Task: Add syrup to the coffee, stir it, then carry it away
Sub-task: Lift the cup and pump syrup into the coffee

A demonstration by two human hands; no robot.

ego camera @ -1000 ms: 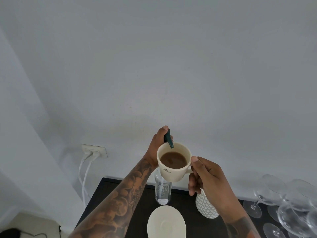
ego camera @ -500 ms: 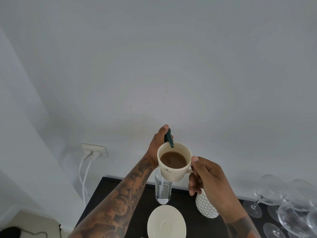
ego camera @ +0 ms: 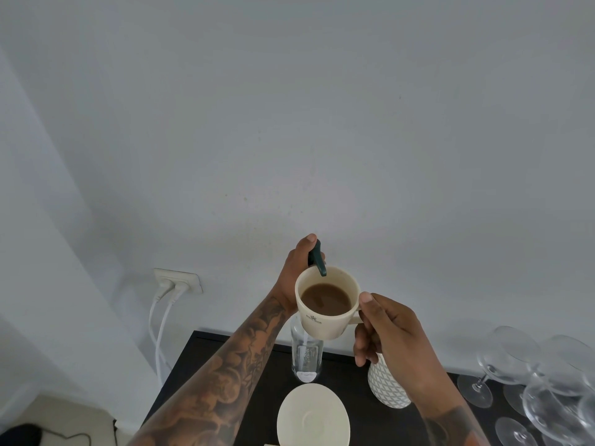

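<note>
A cream cup [ego camera: 325, 326] of brown coffee is held up in the air above the dark table [ego camera: 257, 397]. My right hand [ego camera: 391, 346] grips its handle. My left hand [ego camera: 294, 272] sits on the dark green pump head [ego camera: 317, 257] of a clear syrup bottle [ego camera: 304, 358], thumb on top, and the pump's nozzle points down over the cup's far rim. The bottle stands on the table right under the cup. A cream saucer [ego camera: 314, 416] lies bare on the table below.
A white patterned vase [ego camera: 388, 386] stands under my right hand. Several wine glasses [ego camera: 531, 381] crowd the table's right end. A wall socket [ego camera: 178, 280] with two white plugs and cables is at the left, past the table's left edge. A pale wall rises behind.
</note>
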